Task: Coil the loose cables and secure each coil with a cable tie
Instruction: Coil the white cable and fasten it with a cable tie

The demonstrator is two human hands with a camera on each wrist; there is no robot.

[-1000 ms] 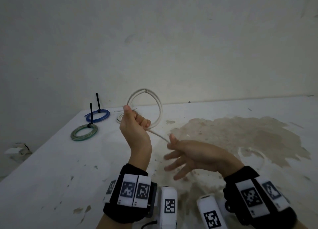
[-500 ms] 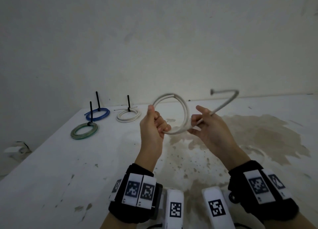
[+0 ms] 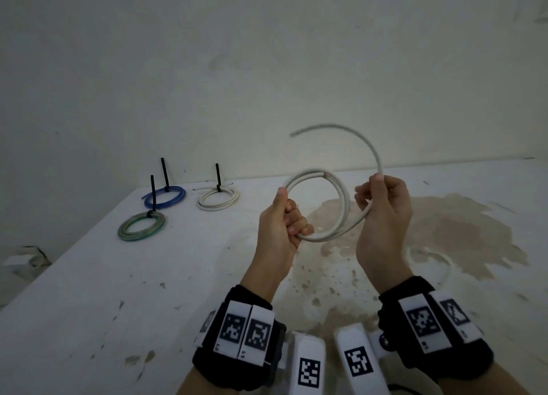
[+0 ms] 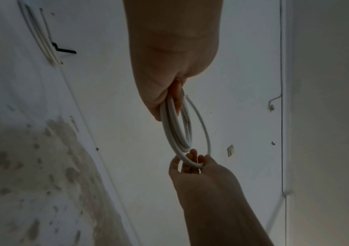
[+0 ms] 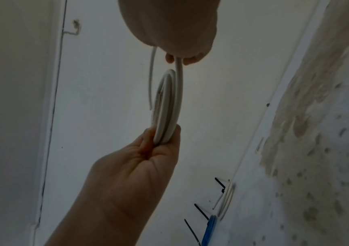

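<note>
I hold a white cable (image 3: 345, 200) in the air above the table as a loop of two or three turns. My left hand (image 3: 289, 219) grips the loop's lower left side in a fist. At the loop's right side, my right hand (image 3: 375, 200) pinches the cable between thumb and fingers. The loose tail (image 3: 350, 127) arcs up and over to the left from there. In the left wrist view the loop (image 4: 174, 128) runs from my left hand (image 4: 169, 93) down to my right hand (image 4: 192, 164). The right wrist view shows the same loop (image 5: 169, 103) edge-on.
Three tied coils with upright black cable ties lie at the table's back left: blue (image 3: 164, 197), green (image 3: 141, 225) and white (image 3: 218, 199). Another pale cable (image 3: 441, 261) lies on the stained patch at the right. A wall stands behind the white table (image 3: 89, 305).
Both hands have risen and shifted right. The right hand went from loosely open to pinching the cable. The loop has grown, and the tail has swung up over to the left.
</note>
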